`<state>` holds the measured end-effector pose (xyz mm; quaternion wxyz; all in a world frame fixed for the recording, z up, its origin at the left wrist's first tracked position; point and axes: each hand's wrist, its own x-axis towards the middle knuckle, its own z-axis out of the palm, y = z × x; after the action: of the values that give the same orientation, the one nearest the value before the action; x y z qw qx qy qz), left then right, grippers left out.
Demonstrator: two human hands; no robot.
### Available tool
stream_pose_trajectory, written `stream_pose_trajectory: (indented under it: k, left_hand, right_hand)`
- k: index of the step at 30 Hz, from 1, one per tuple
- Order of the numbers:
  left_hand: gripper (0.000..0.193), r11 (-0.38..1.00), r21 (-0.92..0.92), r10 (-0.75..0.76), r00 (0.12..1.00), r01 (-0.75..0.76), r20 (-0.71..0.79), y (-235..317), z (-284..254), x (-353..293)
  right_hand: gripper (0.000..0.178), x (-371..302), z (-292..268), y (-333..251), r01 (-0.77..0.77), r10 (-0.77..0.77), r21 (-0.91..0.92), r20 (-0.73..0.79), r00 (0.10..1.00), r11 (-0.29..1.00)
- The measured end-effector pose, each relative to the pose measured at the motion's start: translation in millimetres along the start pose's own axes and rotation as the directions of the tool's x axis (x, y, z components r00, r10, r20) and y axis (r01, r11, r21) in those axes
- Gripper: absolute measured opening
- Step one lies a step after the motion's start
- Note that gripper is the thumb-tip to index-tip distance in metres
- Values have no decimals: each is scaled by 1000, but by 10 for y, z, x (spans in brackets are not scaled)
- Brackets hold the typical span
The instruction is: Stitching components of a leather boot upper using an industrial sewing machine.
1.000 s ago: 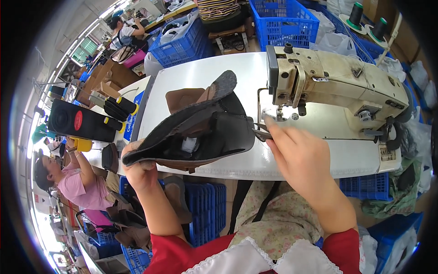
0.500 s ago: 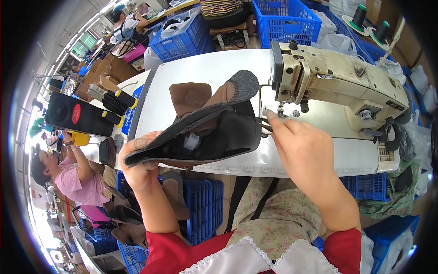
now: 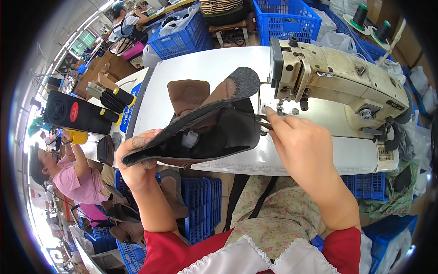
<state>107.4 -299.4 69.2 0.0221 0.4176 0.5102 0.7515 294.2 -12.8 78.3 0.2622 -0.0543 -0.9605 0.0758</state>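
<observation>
A footwear sewing workshop is being shown: a worn industrial sewing machine [image 3: 337, 86] is being used on a white worktable [image 3: 205, 68], blue plastic crates [image 3: 283, 18] are being kept all around, thread cones [image 3: 360, 13] are standing behind, and neighbouring stations are being worked by other people [image 3: 68, 178].

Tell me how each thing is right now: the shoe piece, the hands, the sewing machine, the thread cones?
Shoe upper: lifted off the table, tilted, open side showing.
Left hand: gripping the upper's near edge.
Right hand: pinching the upper's end beside the needle.
Sewing machine: upright on the white table.
Thread cones: standing upright.
</observation>
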Motion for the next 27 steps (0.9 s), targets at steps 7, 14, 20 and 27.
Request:
stream_pose_trajectory:
  k: [7, 14, 20, 27]
  left_hand:
    - [40, 999, 29, -13, 999, 14, -34, 20, 13, -24]
    - [41, 999, 24, -26, 1000, 26, 3, -1, -20, -22]
    - [44, 999, 30, -42, 999, 42, -7, -26, -19, -8]
    - [49, 1000, -24, -16, 1000, 16, 11, 28, -3, 10]
  right_hand:
    - [43, -40, -12, 4, 7, -7, 27, 17, 1000, 1000]
    - [43, -48, -15, 21, 8, -8, 60, -6, 1000, 998]
    - [42, -24, -4, 49, 20, -20, 81, 0, 1000, 997]
    - [42, 22, -32, 36, 126, -127, 26, 30, 991, 992]
